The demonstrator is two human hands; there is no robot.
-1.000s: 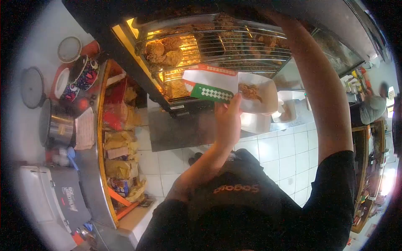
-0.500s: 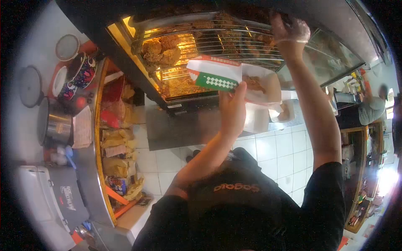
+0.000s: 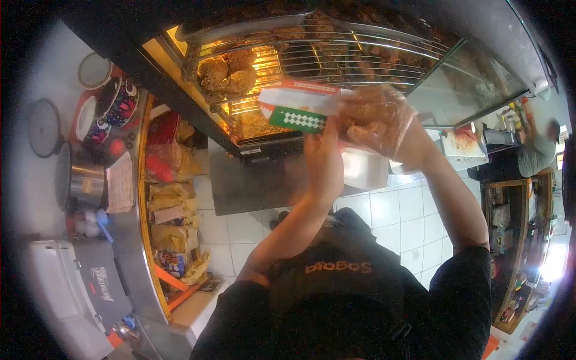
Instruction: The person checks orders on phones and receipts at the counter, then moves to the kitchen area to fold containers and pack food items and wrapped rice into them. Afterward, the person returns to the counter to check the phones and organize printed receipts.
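Observation:
My left hand (image 3: 324,165) is closed around the bottom of an open paper takeaway box (image 3: 298,119), white inside with red and green printed sides. My right hand (image 3: 381,123) wears a clear plastic glove and is right at the box, covering its right part. Its fingers are curled, and whatever lies under them is hidden. Just beyond the box is a lit food warmer with wire racks (image 3: 336,66). Pieces of fried chicken (image 3: 228,75) sit on the left of its rack, and more brown pieces lie further back.
The warmer's glass panel (image 3: 474,90) juts out at the right. A side counter at left holds a metal pot (image 3: 84,183) and patterned bowls (image 3: 120,105), above a shelf of paper bags (image 3: 171,222). Another person (image 3: 537,147) stands at far right near a tray (image 3: 465,144).
My right hand has come down from the upper part of the warmer to the box. My left hand and the box have shifted slightly left.

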